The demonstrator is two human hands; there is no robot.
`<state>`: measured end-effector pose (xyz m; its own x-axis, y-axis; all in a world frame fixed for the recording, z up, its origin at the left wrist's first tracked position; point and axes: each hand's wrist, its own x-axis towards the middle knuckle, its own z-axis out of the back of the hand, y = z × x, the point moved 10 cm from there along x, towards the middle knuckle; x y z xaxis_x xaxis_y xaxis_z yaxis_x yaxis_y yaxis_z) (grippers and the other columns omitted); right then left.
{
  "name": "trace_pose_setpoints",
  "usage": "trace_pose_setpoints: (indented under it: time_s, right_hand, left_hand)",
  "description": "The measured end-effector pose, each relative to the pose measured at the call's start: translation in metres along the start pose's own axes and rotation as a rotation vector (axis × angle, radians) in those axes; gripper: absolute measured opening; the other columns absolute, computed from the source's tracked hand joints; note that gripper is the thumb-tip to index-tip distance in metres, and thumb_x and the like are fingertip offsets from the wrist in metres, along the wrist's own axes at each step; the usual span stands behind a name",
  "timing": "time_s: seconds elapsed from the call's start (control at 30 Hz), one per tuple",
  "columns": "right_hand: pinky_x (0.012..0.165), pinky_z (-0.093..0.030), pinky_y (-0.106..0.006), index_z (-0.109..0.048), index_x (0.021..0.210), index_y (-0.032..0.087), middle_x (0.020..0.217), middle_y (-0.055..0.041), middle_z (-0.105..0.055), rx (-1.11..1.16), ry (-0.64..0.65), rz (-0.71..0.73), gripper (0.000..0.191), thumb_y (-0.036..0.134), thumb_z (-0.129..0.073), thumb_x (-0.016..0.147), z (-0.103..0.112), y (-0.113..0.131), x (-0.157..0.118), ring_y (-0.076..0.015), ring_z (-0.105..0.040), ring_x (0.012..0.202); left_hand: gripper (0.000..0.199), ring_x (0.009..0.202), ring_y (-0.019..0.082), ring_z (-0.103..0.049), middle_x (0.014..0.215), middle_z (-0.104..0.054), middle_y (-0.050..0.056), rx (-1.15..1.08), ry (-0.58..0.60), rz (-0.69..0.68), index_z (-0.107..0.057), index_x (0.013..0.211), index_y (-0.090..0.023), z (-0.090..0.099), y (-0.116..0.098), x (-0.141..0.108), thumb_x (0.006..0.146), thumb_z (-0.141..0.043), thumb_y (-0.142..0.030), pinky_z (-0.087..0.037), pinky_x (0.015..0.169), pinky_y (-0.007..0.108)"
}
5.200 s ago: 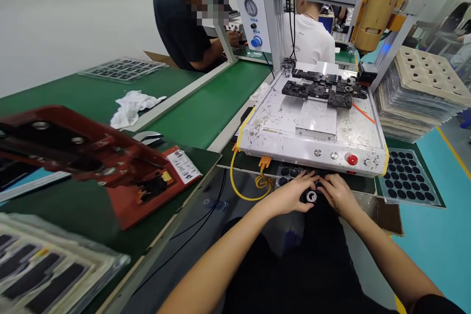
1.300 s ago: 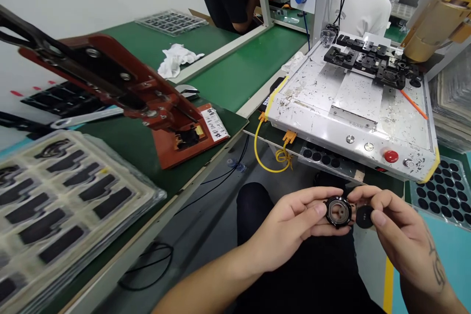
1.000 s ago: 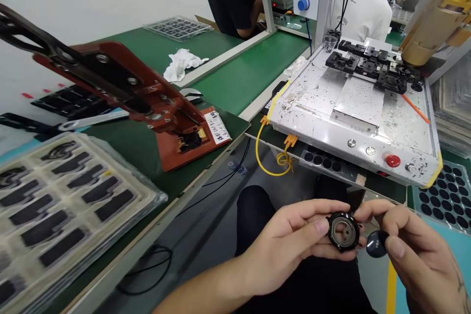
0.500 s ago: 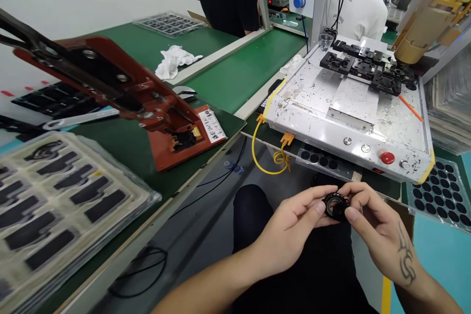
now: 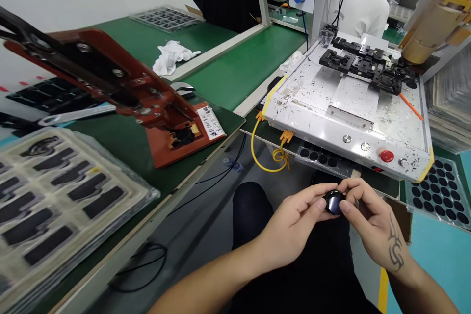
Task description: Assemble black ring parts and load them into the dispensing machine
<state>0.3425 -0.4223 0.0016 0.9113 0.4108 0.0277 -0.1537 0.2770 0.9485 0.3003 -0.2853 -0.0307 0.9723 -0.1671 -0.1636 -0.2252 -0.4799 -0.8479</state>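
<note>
Above my lap, a small round black part (image 5: pixel 334 202) with a shiny dark disc on its face is held between both hands. My left hand (image 5: pixel 296 221) pinches its left edge between thumb and fingers. The thumb and forefinger of my right hand (image 5: pixel 370 218) grip its right side. The fingers behind the part are partly hidden. Just beyond the hands stands a white machine (image 5: pixel 320 108) with buttons along its front and black fixtures (image 5: pixel 364 66) on its top.
A red hand press (image 5: pixel 169 149) stands on the left green table, beside stacked trays (image 5: pixel 121 221) of black parts. Yellow cable (image 5: pixel 263 166) loops below the machine. Sheets of black discs (image 5: pixel 437 194) lie at right. Two people are across the tables; a gold-coloured cylinder (image 5: pixel 425 37) hangs at upper right.
The part's open ring face has given way to a shiny dark disc face. My right thumb has moved slightly left over it. The person in black has shifted left.
</note>
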Motion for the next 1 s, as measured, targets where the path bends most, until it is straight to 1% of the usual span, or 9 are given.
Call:
trace_pose_setpoints:
  time_s: [0.13, 0.27, 0.4, 0.6, 0.7, 0.8, 0.87, 0.93, 1.0]
  right_hand:
    - [0.092, -0.052, -0.04, -0.062, 0.087, 0.026, 0.113, -0.0072, -0.067, -0.001, -0.004, 0.002, 0.023, 0.039, -0.066, 0.105, 0.001, 0.0, 0.0, -0.0256, -0.064, 0.102]
    - [0.093, -0.052, -0.04, -0.062, 0.088, 0.026, 0.114, -0.006, -0.066, 0.001, -0.006, 0.009, 0.021, 0.037, -0.066, 0.105, 0.001, -0.001, 0.0, -0.0248, -0.064, 0.102]
    - [0.093, -0.052, -0.04, -0.062, 0.087, 0.026, 0.113, -0.0056, -0.066, -0.003, -0.019, 0.019, 0.021, 0.035, -0.067, 0.105, 0.001, -0.001, 0.0, -0.0242, -0.064, 0.101]
    - [0.092, -0.051, -0.039, -0.061, 0.087, 0.026, 0.114, -0.0059, -0.066, -0.013, -0.042, 0.04, 0.02, 0.034, -0.067, 0.105, 0.002, -0.002, -0.001, -0.0253, -0.063, 0.107]
    - [0.091, -0.051, -0.04, -0.061, 0.087, 0.026, 0.114, -0.0061, -0.065, -0.02, -0.045, 0.05, 0.02, 0.032, -0.067, 0.105, 0.002, -0.003, -0.001, -0.0247, -0.064, 0.105]
    - [0.085, -0.053, -0.037, -0.06, 0.086, 0.025, 0.114, -0.0067, -0.064, -0.036, -0.04, 0.072, 0.021, 0.032, -0.066, 0.106, -0.001, -0.003, 0.0, -0.0241, -0.065, 0.103]
    - [0.079, -0.053, -0.035, -0.059, 0.085, 0.025, 0.114, -0.0072, -0.063, -0.089, -0.05, 0.095, 0.023, 0.032, -0.065, 0.106, -0.002, -0.002, 0.0, -0.024, -0.065, 0.102]
    - [0.071, -0.052, -0.032, -0.055, 0.084, 0.025, 0.11, -0.0071, -0.062, -0.152, -0.066, 0.104, 0.025, 0.033, -0.065, 0.106, -0.002, -0.005, 0.0, -0.0233, -0.064, 0.098]
    - [0.066, -0.051, -0.03, -0.054, 0.089, 0.026, 0.104, -0.0058, -0.061, -0.2, -0.083, 0.106, 0.022, 0.034, -0.068, 0.105, 0.001, -0.01, 0.002, -0.0221, -0.063, 0.092]
  left_hand:
    - [0.038, 0.129, 0.032, -0.072, 0.138, -0.074, 0.012, 0.016, 0.003, -0.003, -0.074, 0.139, -0.021, 0.0, -0.001, -0.001, 0.106, -0.069, -0.038, -0.063, 0.111, 0.047]
    - [0.036, 0.128, 0.031, -0.073, 0.138, -0.075, 0.011, 0.018, 0.016, -0.016, -0.074, 0.139, -0.022, -0.002, -0.002, -0.001, 0.107, -0.067, -0.037, -0.064, 0.11, 0.044]
    - [0.036, 0.132, 0.031, -0.071, 0.144, -0.072, 0.012, 0.036, 0.019, -0.032, -0.074, 0.14, -0.023, -0.003, -0.003, 0.0, 0.108, -0.066, -0.036, -0.064, 0.109, 0.043]
    - [0.036, 0.129, 0.031, -0.073, 0.145, -0.072, 0.014, 0.065, 0.001, -0.057, -0.073, 0.14, -0.02, -0.005, -0.004, -0.001, 0.109, -0.062, -0.034, -0.065, 0.108, 0.044]
    - [0.037, 0.121, 0.029, -0.076, 0.138, -0.075, 0.013, 0.104, 0.006, -0.08, -0.072, 0.141, -0.02, -0.006, -0.003, -0.001, 0.108, -0.063, -0.032, -0.065, 0.106, 0.044]
    - [0.037, 0.111, 0.025, -0.079, 0.124, -0.08, 0.011, 0.207, -0.02, -0.121, -0.071, 0.141, -0.019, -0.003, 0.0, -0.001, 0.106, -0.064, -0.029, -0.065, 0.104, 0.04]
    - [0.036, 0.098, 0.023, -0.08, 0.11, -0.082, 0.01, 0.348, -0.064, -0.163, -0.071, 0.14, -0.018, 0.002, 0.001, -0.001, 0.105, -0.064, -0.028, -0.067, 0.095, 0.035]
    - [0.035, 0.082, 0.019, -0.079, 0.097, -0.082, 0.007, 0.512, -0.097, -0.226, -0.071, 0.138, -0.018, 0.005, -0.001, 0.0, 0.104, -0.063, -0.026, -0.067, 0.08, 0.029]
    - [0.037, 0.079, 0.018, -0.078, 0.095, -0.082, 0.006, 0.629, -0.1, -0.29, -0.069, 0.141, -0.02, 0.007, -0.004, 0.0, 0.105, -0.06, -0.025, -0.066, 0.075, 0.027]
